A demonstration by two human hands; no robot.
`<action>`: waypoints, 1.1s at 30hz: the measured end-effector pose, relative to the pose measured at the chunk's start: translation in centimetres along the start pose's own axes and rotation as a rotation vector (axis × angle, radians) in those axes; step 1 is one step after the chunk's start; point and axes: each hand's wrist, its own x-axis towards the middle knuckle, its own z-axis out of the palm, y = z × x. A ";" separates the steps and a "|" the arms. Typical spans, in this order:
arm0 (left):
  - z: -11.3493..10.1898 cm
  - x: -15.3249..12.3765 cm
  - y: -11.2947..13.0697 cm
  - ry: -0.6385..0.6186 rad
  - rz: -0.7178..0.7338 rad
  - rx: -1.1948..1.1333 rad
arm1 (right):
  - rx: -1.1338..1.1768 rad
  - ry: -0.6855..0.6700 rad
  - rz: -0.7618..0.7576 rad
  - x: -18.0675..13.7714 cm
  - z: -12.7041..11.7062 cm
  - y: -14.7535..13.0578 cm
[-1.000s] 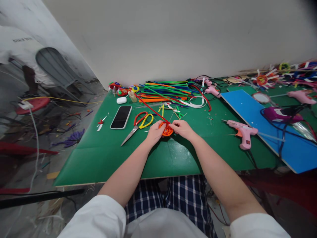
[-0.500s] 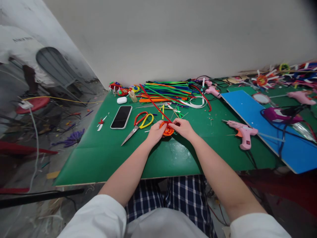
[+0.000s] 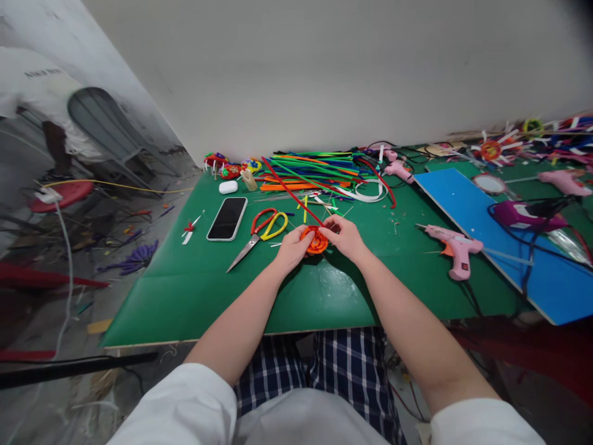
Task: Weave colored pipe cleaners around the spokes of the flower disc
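Observation:
An orange and red coil of pipe cleaner (image 3: 317, 241) is held just above the green table. My left hand (image 3: 294, 247) is closed on its left side, thumb on the top. A long red pipe cleaner (image 3: 291, 194) runs from the coil up and to the left. At the coil's upper right, my right hand (image 3: 341, 237) pinches the near end of this red strand. Where the strand meets the coil is partly hidden by the fingers. Scissors (image 3: 262, 233) with red and yellow handles lie left of my hands, and a yellow strip (image 3: 305, 209) lies just beyond them.
A phone (image 3: 227, 219) lies at left, near a white case (image 3: 228, 187). Many coloured pipe cleaners (image 3: 310, 170) are piled at the back. To the right are a pink glue gun (image 3: 454, 248) and a blue board (image 3: 463, 210) with cords across it. A person (image 3: 41, 99) is at far left.
The coil has shifted slightly right and shows more of its face. My right fingers have moved a little up on it, and the red strand's near end has moved slightly right.

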 end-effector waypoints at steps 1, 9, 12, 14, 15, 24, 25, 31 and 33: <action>0.0 0.0 0.0 -0.002 0.002 0.005 | 0.003 -0.004 0.003 0.0 0.0 0.0; 0.0 -0.1 0.1 -0.003 0.014 0.025 | 0.034 -0.024 0.026 0.1 -0.1 0.1; 0.0 -0.1 0.0 -0.005 0.012 0.029 | 0.031 -0.025 0.040 0.1 -0.1 0.1; 0.0 -0.1 -0.1 0.000 0.007 0.031 | 0.029 -0.032 0.048 0.1 -0.1 0.1; 0.0 -0.1 -0.1 0.003 0.007 0.031 | 0.030 -0.035 0.049 0.1 -0.1 0.1; 0.0 -0.3 -0.1 0.032 0.064 0.104 | 0.016 -0.078 0.053 0.2 -0.1 0.4; 0.0 -0.3 -0.2 0.034 0.069 0.116 | 0.014 -0.081 0.052 0.2 -0.2 0.4; 0.0 -0.2 -0.1 0.017 0.052 0.134 | 0.000 -0.084 0.041 0.2 -0.1 0.7; -0.1 -0.3 0.1 0.022 0.058 0.149 | -0.006 -0.087 0.040 0.2 -0.1 0.8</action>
